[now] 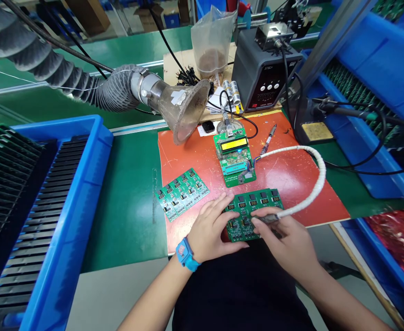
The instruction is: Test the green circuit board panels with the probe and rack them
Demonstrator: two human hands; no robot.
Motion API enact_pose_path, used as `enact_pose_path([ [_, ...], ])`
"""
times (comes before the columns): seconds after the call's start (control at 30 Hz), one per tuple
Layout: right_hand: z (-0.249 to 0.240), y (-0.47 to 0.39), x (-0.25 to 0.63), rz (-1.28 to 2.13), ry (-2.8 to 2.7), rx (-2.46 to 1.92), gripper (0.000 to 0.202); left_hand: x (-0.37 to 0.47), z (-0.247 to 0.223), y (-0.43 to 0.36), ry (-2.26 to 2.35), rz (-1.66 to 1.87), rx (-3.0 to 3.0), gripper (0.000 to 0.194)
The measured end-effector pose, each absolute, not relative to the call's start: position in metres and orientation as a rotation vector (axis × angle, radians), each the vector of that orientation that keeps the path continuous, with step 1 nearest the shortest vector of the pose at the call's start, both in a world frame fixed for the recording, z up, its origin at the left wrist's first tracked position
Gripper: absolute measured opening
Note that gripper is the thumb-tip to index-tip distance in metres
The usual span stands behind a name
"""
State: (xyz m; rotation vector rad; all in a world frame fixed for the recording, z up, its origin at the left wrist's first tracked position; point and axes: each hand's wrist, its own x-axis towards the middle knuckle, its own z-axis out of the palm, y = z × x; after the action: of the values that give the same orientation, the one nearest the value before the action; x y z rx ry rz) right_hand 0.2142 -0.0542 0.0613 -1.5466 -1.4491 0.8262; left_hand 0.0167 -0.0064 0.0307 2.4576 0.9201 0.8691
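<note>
A green circuit board panel [253,201] with small display modules lies at the front edge of the red mat, tilted slightly. My left hand [213,225], with a blue watch on the wrist, grips its left end, fingers over the top and thumb along the near edge. Between the fingers of my right hand [286,234] is a probe [270,218], its tip down at the middle of the panel. A white wrapped cable [321,177] loops from the probe to a green programmer board [236,158] with a lit yellow screen. Another board panel [183,194] lies left of my hands.
A blue bin [100,133] with slotted racks and upright boards stands left. A fume extraction funnel [191,110] hangs over the mat [301,197]. Behind are a soldering station [265,73] and a plastic bag [212,41]. A pen [269,138] lies right of the programmer; blue bins [377,55] stand right.
</note>
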Motion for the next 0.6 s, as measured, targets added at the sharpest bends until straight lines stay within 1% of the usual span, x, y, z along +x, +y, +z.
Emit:
enact_pose_path([
  [0.4,0.064,-0.056,0.216,0.874,-1.38,-1.568,0.009,0.017,0.028,-0.004,0.9,0.904,2.443,0.064],
  [0.6,0.065,-0.058,0.206,0.899,-1.307,-1.415,0.01,0.017,0.028,-0.005,0.899,0.893,2.426,0.064],
])
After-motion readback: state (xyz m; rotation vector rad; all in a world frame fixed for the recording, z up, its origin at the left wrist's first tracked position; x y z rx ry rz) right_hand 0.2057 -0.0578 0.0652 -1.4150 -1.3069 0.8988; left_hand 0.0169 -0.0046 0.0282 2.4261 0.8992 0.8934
